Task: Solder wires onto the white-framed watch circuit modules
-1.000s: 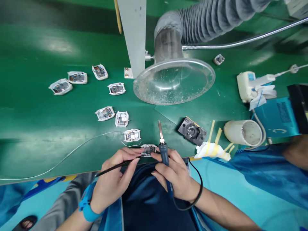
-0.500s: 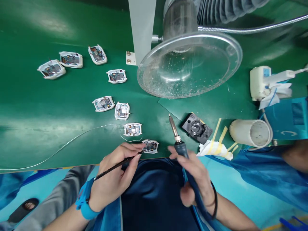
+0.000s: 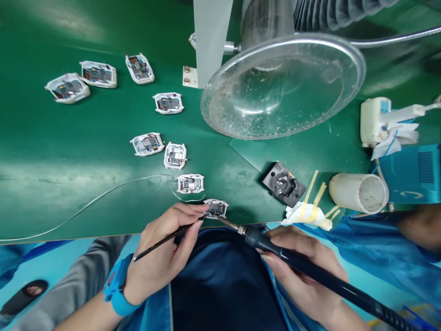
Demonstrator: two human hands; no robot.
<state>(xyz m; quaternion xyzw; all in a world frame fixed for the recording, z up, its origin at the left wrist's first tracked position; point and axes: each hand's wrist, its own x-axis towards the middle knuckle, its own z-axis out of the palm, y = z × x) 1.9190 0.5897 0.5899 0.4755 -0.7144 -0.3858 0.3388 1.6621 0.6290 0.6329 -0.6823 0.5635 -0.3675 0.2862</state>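
At the table's near edge lies a white watch case with an exposed circuit board (image 3: 217,208). My left hand (image 3: 161,262) is closed around slim dark tweezers (image 3: 164,240), and its fingertips rest at the left side of that case. In my right hand (image 3: 306,294) is a soldering iron (image 3: 263,242), gripped by its dark handle. The iron's metal tip points left and is at the lower right edge of the case; whether it touches, I cannot tell. Just behind lies another open watch case (image 3: 190,183), with a thin solder wire (image 3: 103,198) reaching in from the left.
Several more open watch cases (image 3: 168,103) lie across the green table (image 3: 69,138). A clear fume hood (image 3: 282,92) overhangs the back. To the right are a black block (image 3: 284,184), white wadding with yellow strips (image 3: 306,215), a white cup (image 3: 347,191) and a blue box (image 3: 413,174).
My right hand has turned the soldering iron from pointing up and away to pointing left, and its tip has come down to the watch case. My left hand has stayed with the tweezers at the case.
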